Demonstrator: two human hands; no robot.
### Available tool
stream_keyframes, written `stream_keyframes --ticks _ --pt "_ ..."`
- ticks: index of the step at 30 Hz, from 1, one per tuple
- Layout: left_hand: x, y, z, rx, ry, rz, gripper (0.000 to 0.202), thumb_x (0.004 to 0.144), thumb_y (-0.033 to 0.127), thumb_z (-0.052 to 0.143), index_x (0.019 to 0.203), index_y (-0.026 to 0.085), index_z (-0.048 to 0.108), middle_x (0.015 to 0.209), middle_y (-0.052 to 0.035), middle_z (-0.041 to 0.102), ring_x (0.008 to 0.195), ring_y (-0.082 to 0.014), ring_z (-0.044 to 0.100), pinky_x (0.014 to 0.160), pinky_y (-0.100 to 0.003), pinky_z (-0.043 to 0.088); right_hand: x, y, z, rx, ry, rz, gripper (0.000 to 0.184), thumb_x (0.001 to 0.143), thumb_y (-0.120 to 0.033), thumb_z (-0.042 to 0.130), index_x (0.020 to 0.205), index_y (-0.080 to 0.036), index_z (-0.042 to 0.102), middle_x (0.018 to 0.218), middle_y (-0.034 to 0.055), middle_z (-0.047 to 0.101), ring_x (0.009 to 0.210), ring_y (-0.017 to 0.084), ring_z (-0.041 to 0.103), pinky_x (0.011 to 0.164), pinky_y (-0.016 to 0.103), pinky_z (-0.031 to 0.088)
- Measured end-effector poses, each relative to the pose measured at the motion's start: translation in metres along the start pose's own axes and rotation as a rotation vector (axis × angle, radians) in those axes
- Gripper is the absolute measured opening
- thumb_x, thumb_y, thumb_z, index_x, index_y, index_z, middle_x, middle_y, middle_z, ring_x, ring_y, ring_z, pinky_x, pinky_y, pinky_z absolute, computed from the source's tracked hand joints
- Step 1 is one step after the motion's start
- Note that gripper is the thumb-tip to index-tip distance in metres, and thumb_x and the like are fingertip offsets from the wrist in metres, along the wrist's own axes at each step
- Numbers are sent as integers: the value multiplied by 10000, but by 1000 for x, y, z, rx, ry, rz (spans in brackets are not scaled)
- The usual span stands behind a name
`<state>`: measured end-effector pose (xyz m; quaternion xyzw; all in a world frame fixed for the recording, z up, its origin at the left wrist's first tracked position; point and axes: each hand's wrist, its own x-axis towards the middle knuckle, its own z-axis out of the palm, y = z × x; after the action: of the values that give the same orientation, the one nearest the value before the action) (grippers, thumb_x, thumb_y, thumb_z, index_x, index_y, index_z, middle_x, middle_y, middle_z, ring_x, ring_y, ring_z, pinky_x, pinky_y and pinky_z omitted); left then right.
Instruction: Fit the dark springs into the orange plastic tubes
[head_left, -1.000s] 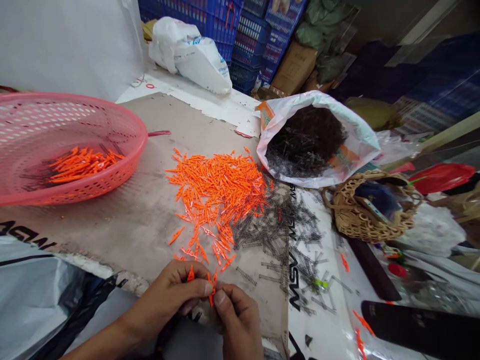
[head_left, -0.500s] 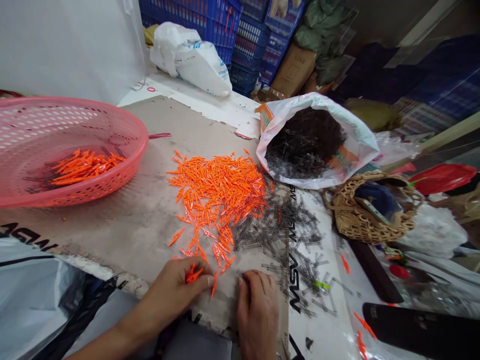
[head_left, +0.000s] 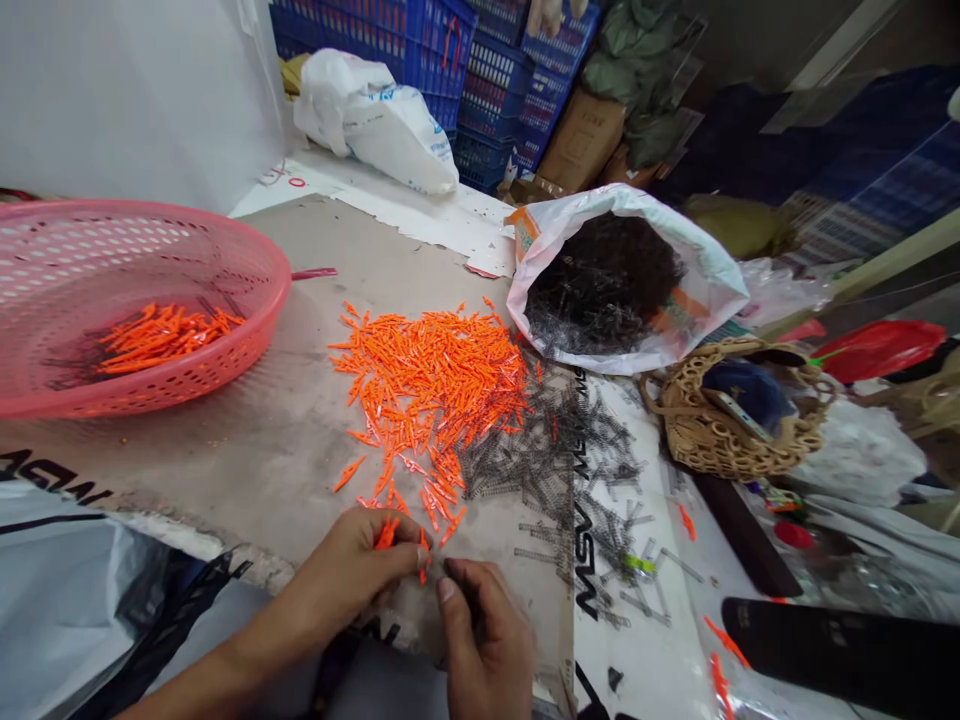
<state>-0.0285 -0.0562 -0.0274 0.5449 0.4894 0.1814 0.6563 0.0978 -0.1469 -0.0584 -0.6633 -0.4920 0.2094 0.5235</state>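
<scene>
My left hand (head_left: 367,560) is closed around a few small pointed orange plastic pieces, with one orange piece (head_left: 423,556) pinched upright between thumb and forefinger. Just to its right, my right hand (head_left: 491,635) has thumb and forefinger together near that piece's side; whatever they pinch is too small to make out. Beyond both hands lies a heap of orange plastic pieces (head_left: 431,370). Thin dark coil springs (head_left: 555,450) are scattered to the right of the heap, some mixed into its edge.
A pink perforated basket (head_left: 247,300) with orange pieces and dark springs stands left. At the back right, a white sack (head_left: 705,270) lies open, full of dark springs. A woven bag (head_left: 690,430) holding a phone and a black object (head_left: 832,640) are on the right. Blue crates (head_left: 367,30) stand behind.
My right hand has moved left and up from the table beside the springs to close by my left hand. The left hand's pinched orange piece now stands more upright.
</scene>
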Motion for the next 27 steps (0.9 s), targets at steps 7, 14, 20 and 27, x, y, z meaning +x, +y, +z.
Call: stream_keyframes --ticks 7,14,20,27 --pt "-7 -6 -1 -455 -47 -112 275 701 396 711 615 170 578 364 91 416 358 -57 235 388 -210 141 -1 -9 6 34 7 54 146 878 -282 569 838 -224 697 739 -2 673 674 145 633 618 228 465" --pt "-6 -10 0 -389 -39 -45 255 721 379 706 655 150 615 404 85 439 377 -58 285 396 -203 186 0 -10 7 41 -2 59 141 871 -274 578 809 -223 694 726 -4 669 669 141 633 621 224 466" --pt "-7 -6 -1 -280 -14 -31 266 694 404 674 621 161 595 403 88 420 377 -68 305 395 -207 221 0 -9 8 63 -36 53 167 901 -267 540 822 -223 680 743 -8 659 693 135 633 647 218 459" --pt "-10 3 -1 -202 19 8 266 674 408 673 600 160 610 447 76 438 407 -80 362 410 -211 268 -2 -10 8 -8 1 -28 179 912 -260 524 869 -236 695 745 1 659 688 144 618 650 241 455"
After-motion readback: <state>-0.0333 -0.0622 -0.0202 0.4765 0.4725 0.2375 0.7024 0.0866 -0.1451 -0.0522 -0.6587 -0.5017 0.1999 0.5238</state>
